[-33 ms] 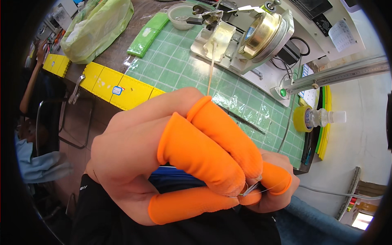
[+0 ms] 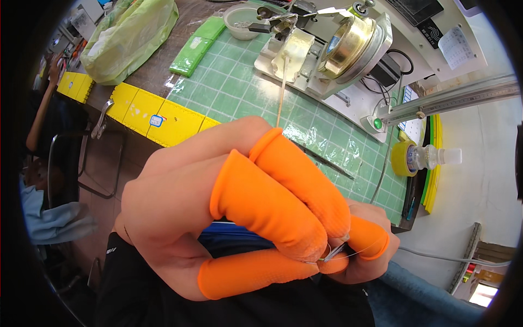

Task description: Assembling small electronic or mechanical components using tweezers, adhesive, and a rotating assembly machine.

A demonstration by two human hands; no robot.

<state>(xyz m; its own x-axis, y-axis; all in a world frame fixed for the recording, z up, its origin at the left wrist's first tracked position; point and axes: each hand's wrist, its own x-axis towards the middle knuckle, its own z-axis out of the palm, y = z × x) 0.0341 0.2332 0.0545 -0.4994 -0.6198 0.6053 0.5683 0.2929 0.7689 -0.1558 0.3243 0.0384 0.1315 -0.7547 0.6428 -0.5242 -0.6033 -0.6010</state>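
Left hand (image 2: 239,196): grip pinched together on thin wire strands (image 2: 335,251), right of lower centre in the frame.
Right hand (image 2: 362,241): one strand crosses its orange finger cover (image 2: 371,235); grip partly hidden, I cannot tell its closure.
Strand risk: I judge uneven pulling could kink them; the stray one could snag.

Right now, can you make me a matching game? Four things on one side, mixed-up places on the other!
Things
1. Stretchy orange rubber finger covers
2. Flat green plastic packet
3. Fat yellow tape roll
4. Gold-coloured metal wheel

Places
A. On the white-panelled machine
B. Between the pale green plastic bag and the round whitish bowl
C. On the left hand and right hand, pinching thin silvery strands
D. Beside the clear knobbly piece

Pairs: 1-C, 2-B, 3-D, 4-A
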